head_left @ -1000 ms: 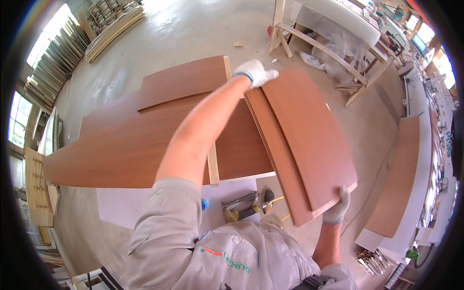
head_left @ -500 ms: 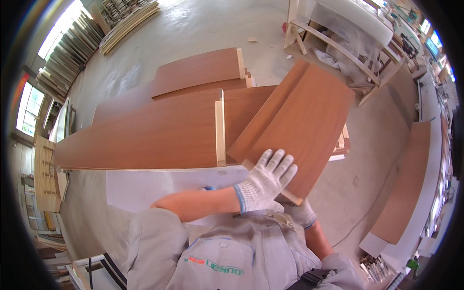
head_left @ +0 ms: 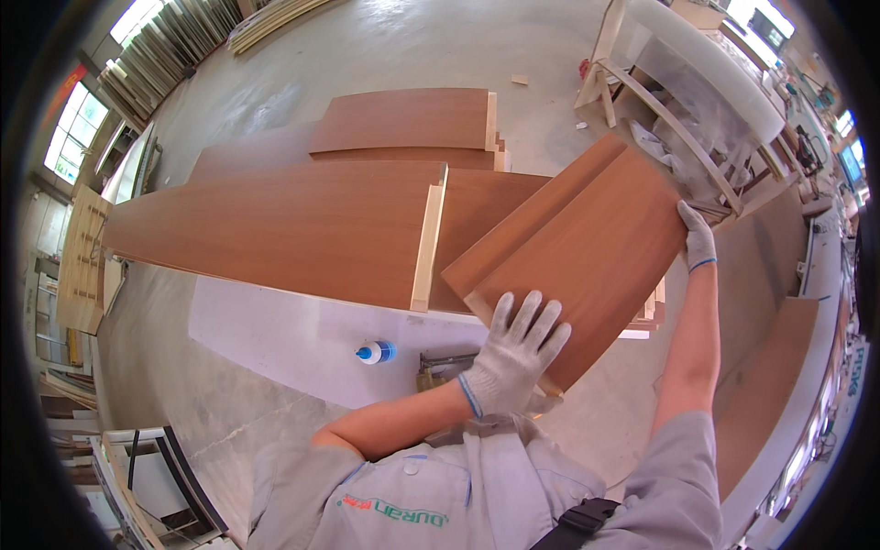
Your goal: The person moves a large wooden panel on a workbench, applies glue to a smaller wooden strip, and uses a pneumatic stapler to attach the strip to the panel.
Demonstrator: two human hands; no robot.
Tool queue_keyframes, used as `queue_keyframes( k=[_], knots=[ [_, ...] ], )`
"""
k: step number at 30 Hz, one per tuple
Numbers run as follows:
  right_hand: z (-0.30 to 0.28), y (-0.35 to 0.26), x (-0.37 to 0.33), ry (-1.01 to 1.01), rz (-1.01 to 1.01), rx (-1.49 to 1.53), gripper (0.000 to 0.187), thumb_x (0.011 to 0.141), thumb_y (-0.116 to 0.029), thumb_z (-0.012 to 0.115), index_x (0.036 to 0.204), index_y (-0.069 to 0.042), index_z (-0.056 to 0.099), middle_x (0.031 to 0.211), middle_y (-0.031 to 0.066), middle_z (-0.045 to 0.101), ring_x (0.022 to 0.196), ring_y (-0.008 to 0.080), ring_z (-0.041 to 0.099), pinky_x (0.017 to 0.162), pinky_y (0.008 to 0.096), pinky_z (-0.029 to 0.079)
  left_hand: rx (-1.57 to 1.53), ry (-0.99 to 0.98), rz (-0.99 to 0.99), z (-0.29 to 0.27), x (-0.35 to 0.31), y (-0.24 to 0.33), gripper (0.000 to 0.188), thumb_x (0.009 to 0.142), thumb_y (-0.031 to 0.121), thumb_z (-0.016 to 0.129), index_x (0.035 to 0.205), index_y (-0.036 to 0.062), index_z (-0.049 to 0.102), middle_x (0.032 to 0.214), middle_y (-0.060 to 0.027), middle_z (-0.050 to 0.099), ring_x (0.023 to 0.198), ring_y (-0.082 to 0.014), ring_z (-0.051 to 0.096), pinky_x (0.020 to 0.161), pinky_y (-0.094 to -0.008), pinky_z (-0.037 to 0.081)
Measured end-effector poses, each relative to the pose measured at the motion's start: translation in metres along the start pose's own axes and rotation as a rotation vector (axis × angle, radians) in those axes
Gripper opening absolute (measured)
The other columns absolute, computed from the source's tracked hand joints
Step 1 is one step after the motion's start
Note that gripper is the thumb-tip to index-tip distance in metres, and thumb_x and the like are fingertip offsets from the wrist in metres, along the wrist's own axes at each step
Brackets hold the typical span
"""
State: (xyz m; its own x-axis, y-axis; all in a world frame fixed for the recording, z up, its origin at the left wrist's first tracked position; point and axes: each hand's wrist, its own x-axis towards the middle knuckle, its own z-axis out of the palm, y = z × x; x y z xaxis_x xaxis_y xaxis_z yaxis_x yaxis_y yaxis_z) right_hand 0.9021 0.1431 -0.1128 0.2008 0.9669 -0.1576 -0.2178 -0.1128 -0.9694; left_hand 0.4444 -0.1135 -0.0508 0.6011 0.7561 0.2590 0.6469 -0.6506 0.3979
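Observation:
A reddish-brown wooden panel (head_left: pixel 587 247) lies at a slant on top of other panels, with a second one showing along its far-left side. On its near end rests my left hand (head_left: pixel 521 353), in a white knit glove, with fingers spread and lying on the surface. My right hand (head_left: pixel 698 236), gloved too, grips the panel's right edge near the far corner; part of its fingers is hidden. To the left stretches a long brown panel (head_left: pixel 284 234) with a pale wood strip (head_left: pixel 428 247) along its right end.
A blue-and-white bottle (head_left: pixel 375 352) stands on a pale board (head_left: pixel 275 335) beside a metal tool (head_left: pixel 445 367). More brown panels (head_left: pixel 403 119) lie at the back. A wooden frame rack (head_left: pixel 669 110) with plastic wrap stands far right. Another brown board (head_left: pixel 770 394) is at right.
My right hand has moved from under the panel's near end to its far right edge. My left hand stays on the near end. The view has shifted, revealing the bottle.

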Motion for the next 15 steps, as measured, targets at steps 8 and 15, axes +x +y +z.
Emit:
queue_keyframes(
  k=[8,15],
  knots=[
    [-0.037,0.01,-0.156,0.32,0.074,-0.164,0.042,0.096,-0.025,0.076,0.129,0.001,0.069,0.107,0.0052,0.074,0.083,0.0119,0.069,0.068,0.026,0.055,0.227,-0.127,0.029,-0.065,-0.015,-0.059,0.076,0.077,0.038,0.078,0.141,0.0005,0.059,0.157,-0.0208,0.049,0.152,-0.037,0.038,0.13,-0.0512,0.022],
    [0.048,-0.017,-0.232,0.211,0.047,-0.35,0.05,0.099,-0.028,0.071,0.139,0.002,0.063,0.095,-0.0007,0.067,0.066,0.0057,0.052,0.052,0.0244,0.037,0.298,-0.158,0.073,-0.1,-0.035,-0.109,0.081,0.065,0.042,0.089,0.136,0.01,0.065,0.154,-0.0167,0.052,0.151,-0.0406,0.039,0.127,-0.0568,0.026]
  ],
)
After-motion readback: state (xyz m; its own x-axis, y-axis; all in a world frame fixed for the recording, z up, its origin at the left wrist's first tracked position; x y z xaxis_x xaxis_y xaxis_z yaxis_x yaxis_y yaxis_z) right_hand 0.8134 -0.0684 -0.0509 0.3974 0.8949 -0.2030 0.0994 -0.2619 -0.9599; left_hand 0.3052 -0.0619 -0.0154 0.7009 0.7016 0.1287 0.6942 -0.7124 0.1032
